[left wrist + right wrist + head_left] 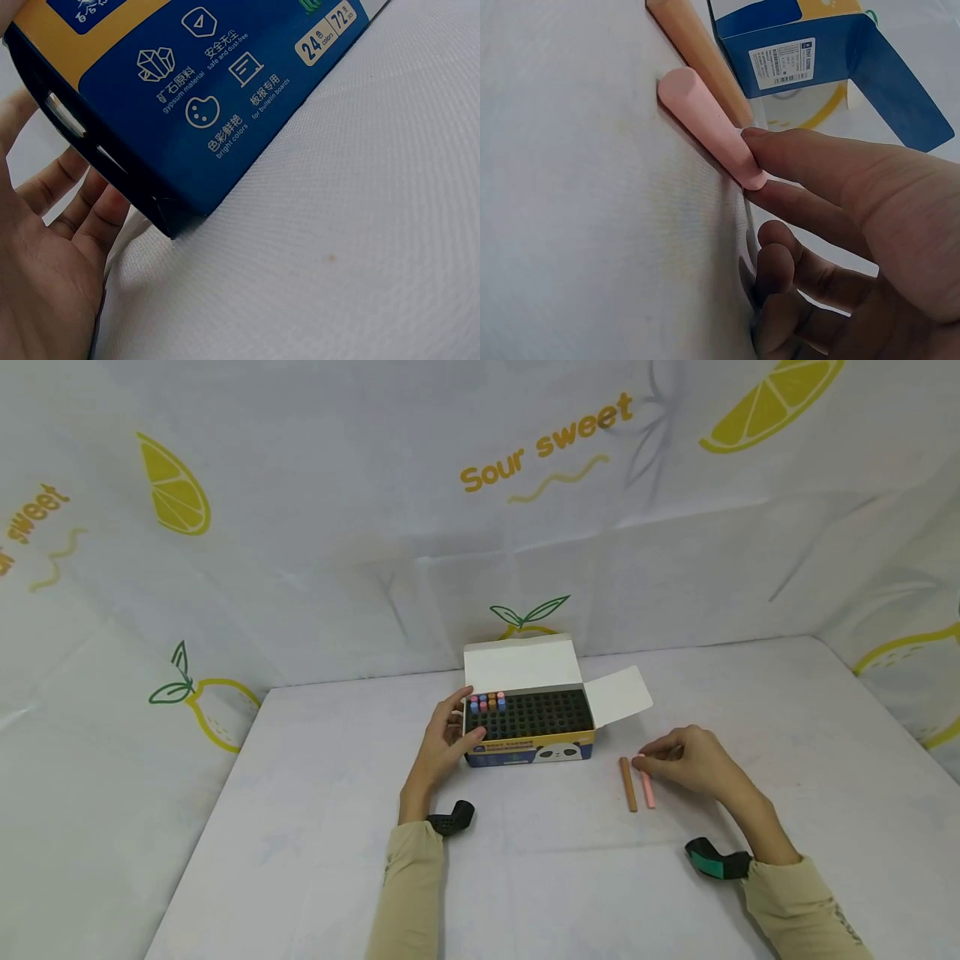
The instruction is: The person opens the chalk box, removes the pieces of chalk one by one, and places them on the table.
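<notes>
Pink chalk stick [648, 793], one: on the tabletop [555, 893], to the right of the box [517, 753], far end pinched between thumb and finger of the right hand [693, 764]; grip closed to the stick's thickness. Brown-orange chalk stick [628, 786], one: just left, nearly parallel. Box: blue and yellow, panda on front, lid raised, right flap [621, 697] spread; eight chalk sticks [492, 703] at the insert's far left. Left hand [441, 750]: grip on box's left end, thumb at top front edge. Backdrop [337, 527]: white, lemon prints.
</notes>
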`<control>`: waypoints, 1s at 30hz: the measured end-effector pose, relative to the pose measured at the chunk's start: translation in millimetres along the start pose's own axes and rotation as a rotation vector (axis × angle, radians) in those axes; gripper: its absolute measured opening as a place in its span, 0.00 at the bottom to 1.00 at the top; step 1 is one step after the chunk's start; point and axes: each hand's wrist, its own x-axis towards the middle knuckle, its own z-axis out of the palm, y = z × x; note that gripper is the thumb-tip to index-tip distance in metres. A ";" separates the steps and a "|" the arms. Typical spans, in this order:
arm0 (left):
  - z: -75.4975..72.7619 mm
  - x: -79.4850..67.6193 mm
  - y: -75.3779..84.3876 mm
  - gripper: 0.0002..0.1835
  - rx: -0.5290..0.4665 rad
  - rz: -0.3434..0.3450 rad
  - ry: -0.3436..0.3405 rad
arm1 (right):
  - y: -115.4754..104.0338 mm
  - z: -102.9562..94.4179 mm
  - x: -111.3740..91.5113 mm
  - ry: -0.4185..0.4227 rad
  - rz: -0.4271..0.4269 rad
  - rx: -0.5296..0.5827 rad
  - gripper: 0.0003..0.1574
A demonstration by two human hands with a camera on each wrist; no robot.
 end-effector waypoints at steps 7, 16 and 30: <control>0.2 0.5 2.6 0.39 0.006 0.001 0.000 | 0.2 -1.4 -0.5 -0.007 0.004 -0.013 0.17; -6.0 -7.9 50.0 0.38 0.014 -0.043 -0.037 | 0.2 -3.0 -0.2 -0.015 0.009 -0.025 0.18; 1.2 -0.2 4.0 0.38 0.004 -0.007 0.008 | -3.1 -45.2 -8.6 0.240 -0.004 0.073 0.23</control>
